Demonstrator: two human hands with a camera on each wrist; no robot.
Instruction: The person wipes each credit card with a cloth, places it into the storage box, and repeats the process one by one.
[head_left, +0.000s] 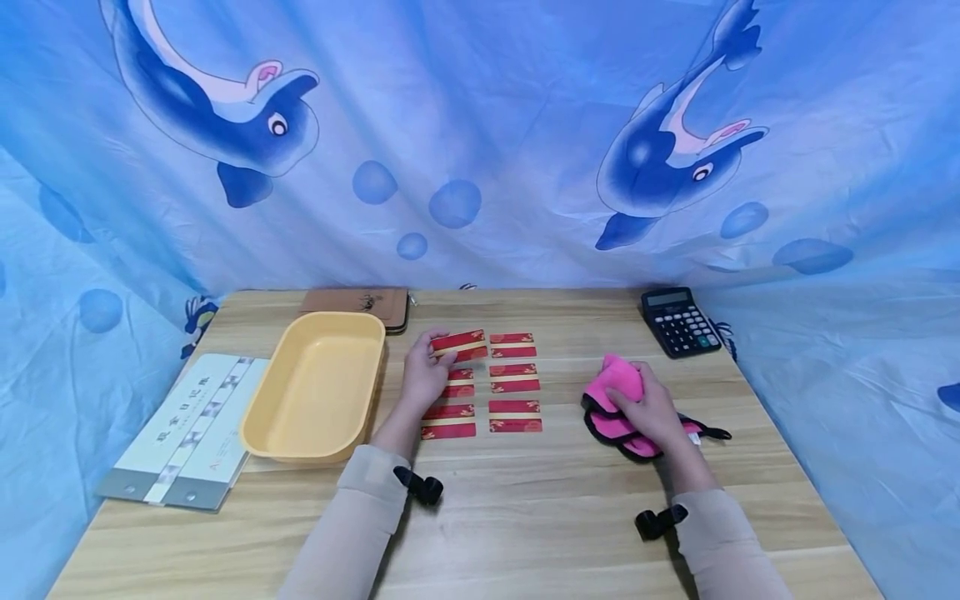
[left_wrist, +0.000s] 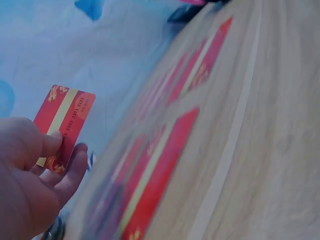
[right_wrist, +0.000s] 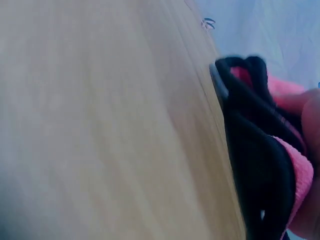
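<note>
My left hand [head_left: 427, 372] pinches a red card [head_left: 460, 345] with a gold stripe between thumb and fingers, lifted over the far end of the left column of cards. In the left wrist view the held card [left_wrist: 75, 107] shows printed digits. More red cards [head_left: 514, 416] lie on the table in two columns. Over to the right, my right hand [head_left: 651, 407] grips a bunched pink cloth [head_left: 613, 385] with black edging and a dark loop. The right wrist view shows the cloth's black edge [right_wrist: 257, 165] folded under the fingers.
A yellow plastic basin [head_left: 311, 392] stands left of the cards, beside a pale ledger book [head_left: 187, 425]. Behind the basin lies a brown wallet [head_left: 360, 304]. At the far right corner sits a black calculator [head_left: 680, 322]. A blue dolphin-print curtain [head_left: 480, 125] surrounds the wooden table [head_left: 525, 517].
</note>
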